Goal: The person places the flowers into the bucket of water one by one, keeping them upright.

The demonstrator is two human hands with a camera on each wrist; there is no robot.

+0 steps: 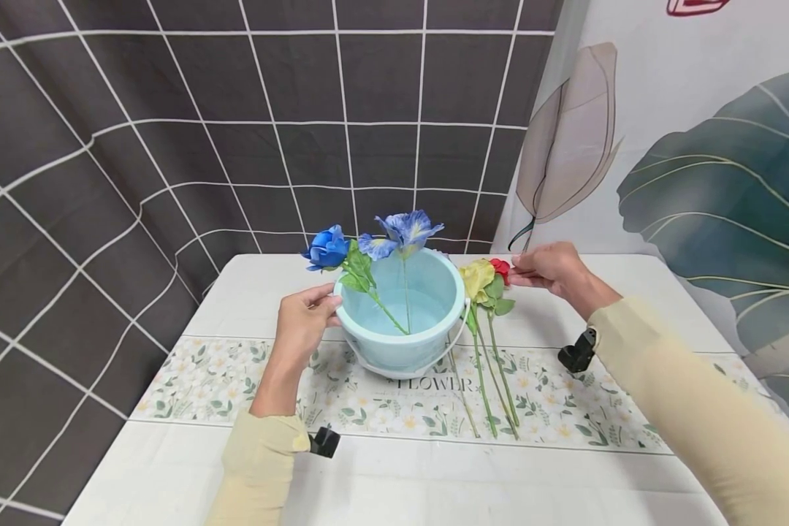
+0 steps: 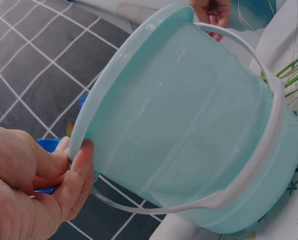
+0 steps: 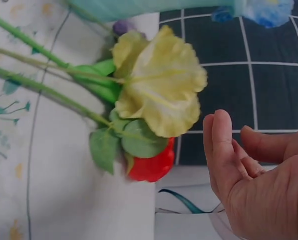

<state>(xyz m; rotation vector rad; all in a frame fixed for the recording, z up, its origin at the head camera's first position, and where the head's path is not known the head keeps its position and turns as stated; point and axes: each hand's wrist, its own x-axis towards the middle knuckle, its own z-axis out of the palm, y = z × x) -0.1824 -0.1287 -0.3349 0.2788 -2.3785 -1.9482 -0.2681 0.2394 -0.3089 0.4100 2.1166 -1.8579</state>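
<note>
A light blue bucket [image 1: 401, 354] stands on the table, and my left hand [image 1: 302, 318] pinches its left rim between thumb and fingers. Inside it lean a blue rose [image 1: 326, 250] on a leafy green stem and a blue-violet iris [image 1: 413, 230] on a thin stem. My right hand [image 1: 550, 266] is at the far right, fingers extended beside a red flower [image 1: 500, 270]. In the right wrist view, a gap separates this hand from the flowers. A yellow flower [image 3: 161, 82] lies partly over the red one, and a small purple bloom [image 3: 123, 27] peeks out behind.
Several green stems [image 1: 485, 387] lie on the table runner [image 1: 217, 376] right of the bucket. The bucket's pale handle [image 2: 276, 115] hangs down its front. Behind the white table [image 1: 381, 467] hangs a dark gridded curtain [image 1: 289, 95], with a leaf-print cloth [image 1: 644, 109] at right.
</note>
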